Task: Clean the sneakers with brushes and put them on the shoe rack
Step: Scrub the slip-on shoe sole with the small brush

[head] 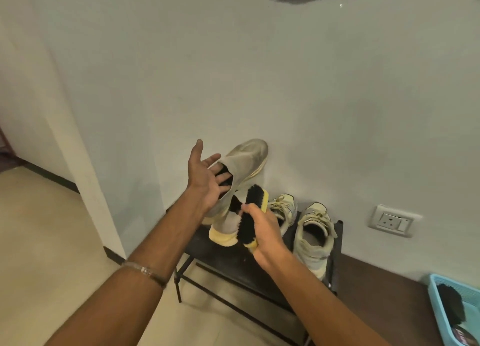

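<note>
Pale wall fills most of my view, with a socket (pixel 394 221) at about four o'clock and a low black shoe rack (pixel 233 262) against it below centre. My left hand (pixel 207 179) is raised just above centre, its fingers slid into the opening of a grey knit sneaker (pixel 246 161), thumb standing free; the sneaker tilts toe-up toward one o'clock, its cream sole edge showing, the fabric looking dingy. My right hand (pixel 262 231) grips a brush (pixel 252 213) with black bristles and a yellow back, held just beside the sneaker's heel. A second grey sneaker (pixel 228 228) sits on the rack behind the brush, and a laced cream pair (pixel 311 239) stands at the rack's right end. At five o'clock, a blue basket (pixel 436 293) holds another dark brush (pixel 450 306).
</note>
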